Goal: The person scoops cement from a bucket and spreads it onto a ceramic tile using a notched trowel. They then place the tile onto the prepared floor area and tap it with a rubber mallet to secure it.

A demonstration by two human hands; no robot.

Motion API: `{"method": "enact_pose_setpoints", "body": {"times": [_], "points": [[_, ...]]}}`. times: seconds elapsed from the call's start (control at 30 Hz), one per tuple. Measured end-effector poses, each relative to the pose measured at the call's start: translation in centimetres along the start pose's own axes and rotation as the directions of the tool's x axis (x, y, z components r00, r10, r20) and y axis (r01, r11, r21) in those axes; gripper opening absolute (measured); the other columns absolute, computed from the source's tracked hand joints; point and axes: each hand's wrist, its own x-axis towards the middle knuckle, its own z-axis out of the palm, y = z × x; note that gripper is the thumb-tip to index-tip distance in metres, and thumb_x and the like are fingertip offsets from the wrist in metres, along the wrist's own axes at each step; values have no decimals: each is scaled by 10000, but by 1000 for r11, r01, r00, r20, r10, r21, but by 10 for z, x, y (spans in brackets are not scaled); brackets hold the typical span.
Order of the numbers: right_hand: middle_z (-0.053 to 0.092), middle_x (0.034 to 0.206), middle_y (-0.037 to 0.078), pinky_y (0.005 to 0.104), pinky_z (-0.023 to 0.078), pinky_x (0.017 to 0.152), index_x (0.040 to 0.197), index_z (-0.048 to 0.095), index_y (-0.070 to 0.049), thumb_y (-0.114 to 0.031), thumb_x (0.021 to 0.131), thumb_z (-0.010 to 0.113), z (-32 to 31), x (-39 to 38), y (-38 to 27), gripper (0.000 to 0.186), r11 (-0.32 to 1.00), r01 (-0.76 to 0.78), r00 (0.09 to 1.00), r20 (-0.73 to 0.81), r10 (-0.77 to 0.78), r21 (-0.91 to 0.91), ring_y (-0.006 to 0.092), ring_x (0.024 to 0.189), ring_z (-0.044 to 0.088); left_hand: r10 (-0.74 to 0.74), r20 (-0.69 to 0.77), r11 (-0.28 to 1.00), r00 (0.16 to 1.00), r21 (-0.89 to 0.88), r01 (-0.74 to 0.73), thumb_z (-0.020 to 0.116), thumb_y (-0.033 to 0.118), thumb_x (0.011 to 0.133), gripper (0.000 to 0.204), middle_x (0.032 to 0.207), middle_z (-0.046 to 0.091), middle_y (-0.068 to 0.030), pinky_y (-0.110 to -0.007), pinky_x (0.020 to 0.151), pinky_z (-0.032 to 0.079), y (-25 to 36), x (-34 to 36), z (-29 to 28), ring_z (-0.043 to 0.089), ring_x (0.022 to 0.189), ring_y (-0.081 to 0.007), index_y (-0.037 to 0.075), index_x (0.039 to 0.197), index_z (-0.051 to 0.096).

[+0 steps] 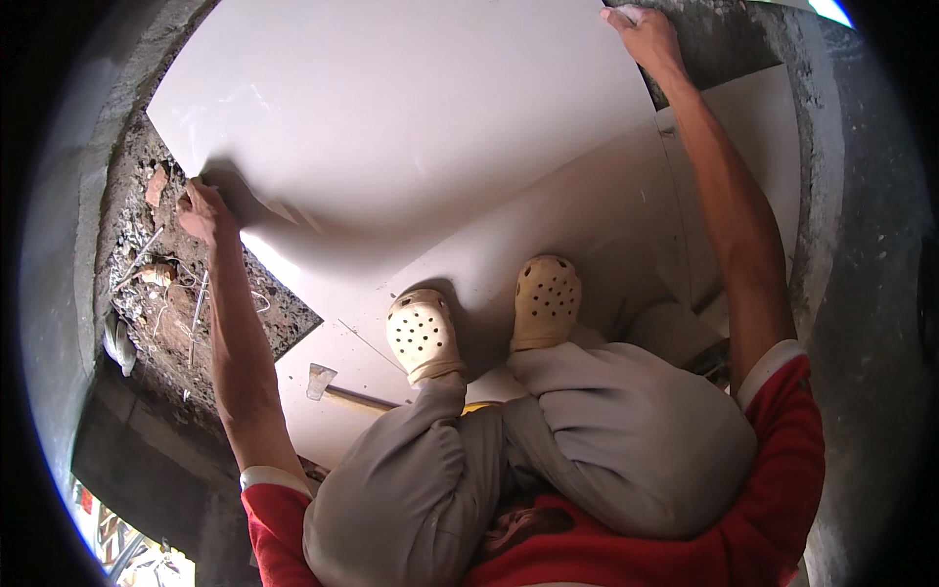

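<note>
A large white board (421, 108) spans the area ahead of me. My left hand (203, 211) is closed on its left edge and casts a shadow across the surface. Out at the far right, my right hand (648, 39) grips the board's right edge, fingers bent over it. Part of each hand's fingers is hidden. Nearer to me, beneath my feet, lies another pale board (611, 220). The two boards meet along a slanting line, and I cannot tell how far they overlap.
A hatchet (321, 380) with a wooden handle lies left of my cream perforated clogs (423, 331). Rubble (161, 284) with brick bits and wire covers the ground at left. Grey concrete walls (861, 254) curve round both sides. Another board piece (753, 147) lies at right.
</note>
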Motion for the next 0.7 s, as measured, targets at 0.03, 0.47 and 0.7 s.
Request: {"method": "enact_pose_setpoints", "body": {"times": [0.03,0.47,0.7], "points": [[735,1022,259,455,530,864,1103,714,40,-280,972,683,-1,-2,-4,347,999,-38,999,-6,38,11,381,974,717,47,2,994,999,102,-47,636,385,919,422,793,668,-159,-449,602,484,2,0,1,617,705,-244,-36,896,655],[716,1173,231,439,505,974,1151,714,18,-313,995,657,-8,-2,-23,371,997,-26,999,36,29,-79,376,1115,671,115,-2,931,993,350,-107,622,524,880,562,931,729,-219,-507,724,537,-29,34,8,689,812,-360,-25,951,719],[589,1422,198,479,479,1035,1357,597,-19,-381,1003,641,0,5,0,508,956,-266,962,28,271,-126,347,1280,585,301,150,751,942,571,-331,632,620,885,626,952,749,-194,-458,748,572,-48,46,10,723,854,-334,20,1023,745]]}}
